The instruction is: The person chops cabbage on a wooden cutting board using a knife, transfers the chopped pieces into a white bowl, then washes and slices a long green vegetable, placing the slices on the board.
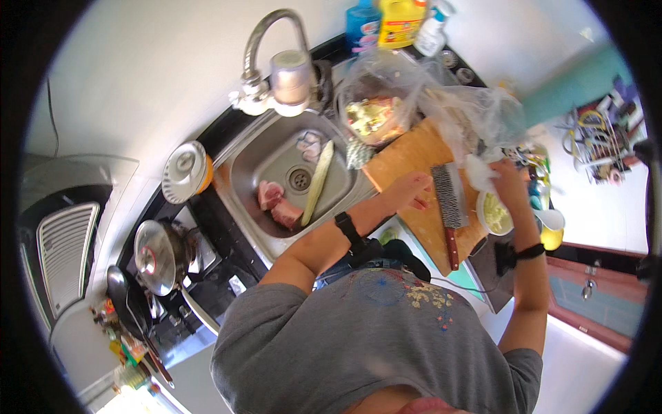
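My left hand (412, 190) hovers over the wooden cutting board (408, 150), its fingers somewhat apart with nothing seen in them. Beside it lies a cleaver (449, 199) with a dark textured blade and a brown riveted handle. At the board's right side, my right hand (507, 178) grips a crumpled white piece of thin plastic or paper (482, 173); which of these it is, I cannot tell. Just below that hand stands a white bowl (509, 227) of pale green shredded vegetable (495, 212). A clear plastic bag (476, 114) is bunched along the board's far edge.
The steel sink (248, 217) on the left holds raw meat (279, 204) and a long peeled vegetable (318, 181). Above it arches a faucet (251, 52). A bag-lined container of scraps (375, 119) stands behind the board. Pans (158, 259) sit at far left, bottles (401, 23) at the back.
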### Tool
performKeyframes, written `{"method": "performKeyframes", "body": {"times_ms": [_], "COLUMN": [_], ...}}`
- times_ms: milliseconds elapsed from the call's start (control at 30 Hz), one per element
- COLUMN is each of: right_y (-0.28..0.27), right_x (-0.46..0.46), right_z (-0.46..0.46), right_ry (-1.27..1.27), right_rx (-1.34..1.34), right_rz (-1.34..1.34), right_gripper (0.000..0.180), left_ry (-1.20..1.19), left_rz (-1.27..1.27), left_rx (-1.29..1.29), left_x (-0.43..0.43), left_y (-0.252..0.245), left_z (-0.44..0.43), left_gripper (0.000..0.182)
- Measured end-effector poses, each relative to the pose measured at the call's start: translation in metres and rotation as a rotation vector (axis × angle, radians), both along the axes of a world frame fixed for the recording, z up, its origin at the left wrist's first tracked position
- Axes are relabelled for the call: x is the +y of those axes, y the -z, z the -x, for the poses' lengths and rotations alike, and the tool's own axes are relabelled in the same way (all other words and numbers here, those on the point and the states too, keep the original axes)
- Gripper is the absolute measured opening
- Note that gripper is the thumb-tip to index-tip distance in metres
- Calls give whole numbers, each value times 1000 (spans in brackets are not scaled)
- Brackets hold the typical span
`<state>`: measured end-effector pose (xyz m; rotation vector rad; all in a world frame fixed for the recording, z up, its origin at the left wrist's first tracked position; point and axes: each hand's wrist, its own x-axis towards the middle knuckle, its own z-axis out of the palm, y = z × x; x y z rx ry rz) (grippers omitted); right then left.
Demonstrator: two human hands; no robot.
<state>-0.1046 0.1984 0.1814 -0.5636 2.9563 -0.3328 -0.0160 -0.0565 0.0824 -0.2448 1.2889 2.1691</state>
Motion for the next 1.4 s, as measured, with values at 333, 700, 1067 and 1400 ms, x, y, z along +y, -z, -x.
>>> {"method": "performKeyframes", "body": {"times_ms": [333, 700, 1067, 1400], "right_y": [48, 9, 28, 40], "right_x": [-2, -29, -69, -67], "right_z": [103, -13, -97, -93], "right_ry": [58, 212, 64, -74], "right_rx": [-218, -292, -593, -516], "right_rz": [-656, -157, -109, -45], "right_gripper": [49, 37, 44, 44], "left_ry": [-27, 189, 66, -265], "left_rz": [1393, 1170, 1133, 831], "left_rx": [136, -92, -105, 37], "left_x": [-251, -246, -234, -240], "left_y": [175, 270, 256, 120], "left_z": [-38, -29, -30, -43], "left_gripper": [26, 62, 62, 46]}}
